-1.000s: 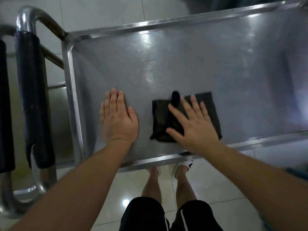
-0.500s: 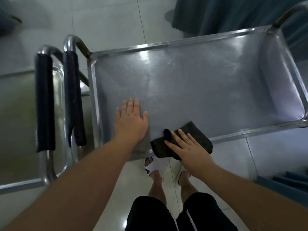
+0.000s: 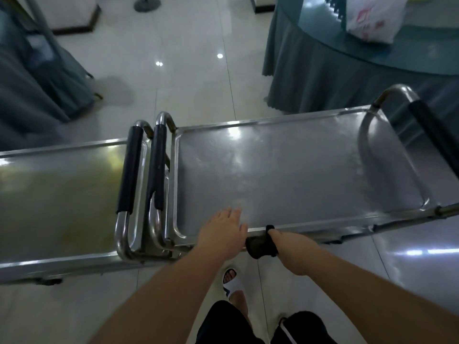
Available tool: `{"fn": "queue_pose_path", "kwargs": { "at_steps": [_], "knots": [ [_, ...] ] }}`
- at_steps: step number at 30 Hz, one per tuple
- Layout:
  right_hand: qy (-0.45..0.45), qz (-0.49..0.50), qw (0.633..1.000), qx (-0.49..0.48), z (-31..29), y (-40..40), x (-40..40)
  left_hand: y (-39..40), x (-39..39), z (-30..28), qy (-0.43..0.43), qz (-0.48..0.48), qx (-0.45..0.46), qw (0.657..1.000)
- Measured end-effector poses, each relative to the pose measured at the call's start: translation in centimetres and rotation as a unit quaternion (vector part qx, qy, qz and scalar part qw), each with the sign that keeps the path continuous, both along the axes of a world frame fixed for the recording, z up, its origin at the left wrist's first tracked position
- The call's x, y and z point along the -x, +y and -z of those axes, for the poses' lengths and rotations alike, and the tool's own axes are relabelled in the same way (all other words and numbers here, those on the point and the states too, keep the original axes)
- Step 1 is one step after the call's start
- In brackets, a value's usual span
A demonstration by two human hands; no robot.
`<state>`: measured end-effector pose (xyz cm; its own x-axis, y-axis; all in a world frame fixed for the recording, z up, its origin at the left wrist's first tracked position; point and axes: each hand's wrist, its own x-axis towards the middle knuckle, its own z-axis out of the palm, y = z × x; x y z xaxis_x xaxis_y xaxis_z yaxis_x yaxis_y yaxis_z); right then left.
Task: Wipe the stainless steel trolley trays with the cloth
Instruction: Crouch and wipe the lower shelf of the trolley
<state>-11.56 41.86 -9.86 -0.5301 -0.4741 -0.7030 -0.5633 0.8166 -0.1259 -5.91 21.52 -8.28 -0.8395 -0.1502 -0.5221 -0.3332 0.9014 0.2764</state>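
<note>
A stainless steel trolley tray lies in front of me, shiny and bare. My left hand rests flat on its near edge, fingers straight. My right hand grips the dark cloth, which hangs over the near rim of the tray and below it. Part of the cloth is hidden under my fingers.
A second steel trolley tray stands at the left, its black-padded handle beside the first trolley's handle. Another padded handle rises at the right. A round table with a blue skirt stands behind, a white bag on it.
My head has pulled back, so both trolleys show whole. My right hand drew the cloth off the tray surface and over the near rim. My left hand slid back to the near edge.
</note>
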Motion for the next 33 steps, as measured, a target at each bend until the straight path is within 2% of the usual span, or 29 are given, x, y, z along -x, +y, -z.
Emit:
{"fn": "queue_pose_path", "kwargs": {
  "at_steps": [8,16,27,33],
  "knots": [
    [0.013,-0.029,0.999,0.025,-5.1,6.2,-2.9,6.9,-7.6,-3.9,-0.044,-0.038,0.011,0.998],
    [0.063,-0.06,0.996,0.037,-9.0,9.4,-7.0,12.4,-13.8,-5.8,-0.058,0.0,0.026,0.998],
    [0.095,-0.021,0.995,0.031,-8.8,6.6,-12.9,7.0,-19.8,-5.5,-0.032,0.034,0.064,0.997],
    [0.062,0.009,0.997,0.037,-5.7,2.0,-18.2,1.2,-25.3,-2.9,-0.06,-0.021,0.059,0.996]
  ]
}}
